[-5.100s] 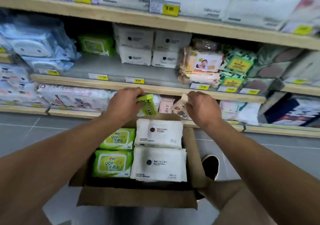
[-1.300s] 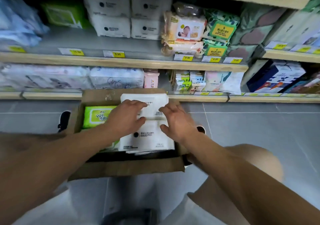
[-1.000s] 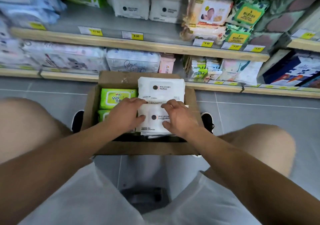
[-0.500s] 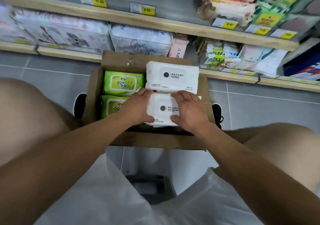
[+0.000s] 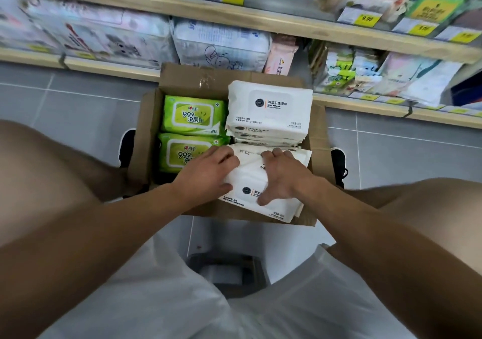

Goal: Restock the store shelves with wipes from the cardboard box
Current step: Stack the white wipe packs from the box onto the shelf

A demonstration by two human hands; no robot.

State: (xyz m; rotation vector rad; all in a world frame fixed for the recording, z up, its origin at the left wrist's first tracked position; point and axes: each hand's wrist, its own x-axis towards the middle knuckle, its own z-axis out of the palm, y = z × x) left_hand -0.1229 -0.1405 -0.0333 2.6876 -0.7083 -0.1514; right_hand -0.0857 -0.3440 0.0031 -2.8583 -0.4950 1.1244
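Both hands, left point(image 5: 208, 175) & right point(image 5: 283, 175), are clamping the near white wipes pack point(image 5: 257, 195), tilting it up inside the cardboard box point(image 5: 146, 130). Risk: slick wrapper, pack's slipping back or snagging packs underneath w/ it.

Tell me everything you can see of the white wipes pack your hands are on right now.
The white wipes pack is a soft, flat plastic pouch with a rounded lid panel, a dark round logo and small print. It is tilted, its far edge raised, over the near right corner of the cardboard box. The left hand grips its left edge and the right hand grips its right side, thumb on the top face. More white packs lie under and behind it.
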